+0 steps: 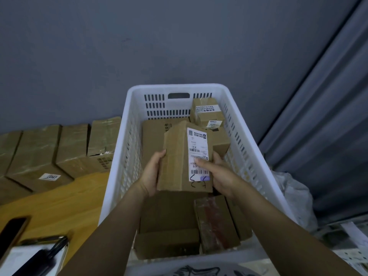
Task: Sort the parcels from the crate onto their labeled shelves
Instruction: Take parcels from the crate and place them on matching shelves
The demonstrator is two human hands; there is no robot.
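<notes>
As left hand (151, 173) cups parcel (175, 154), right (219, 174) seemingly pinches.

Grey wall (139, 46), wooden tabletop (59, 206), dim light.

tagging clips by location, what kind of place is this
Likely a parcel depot or storeroom: a white crate of cardboard parcels, taped boxes stacked along the wall, and a held parcel with a barcoded shipping label.

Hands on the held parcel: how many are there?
2. The left hand grips the parcel at left; the right hand grips its right edge, thumb on the white label.
</notes>
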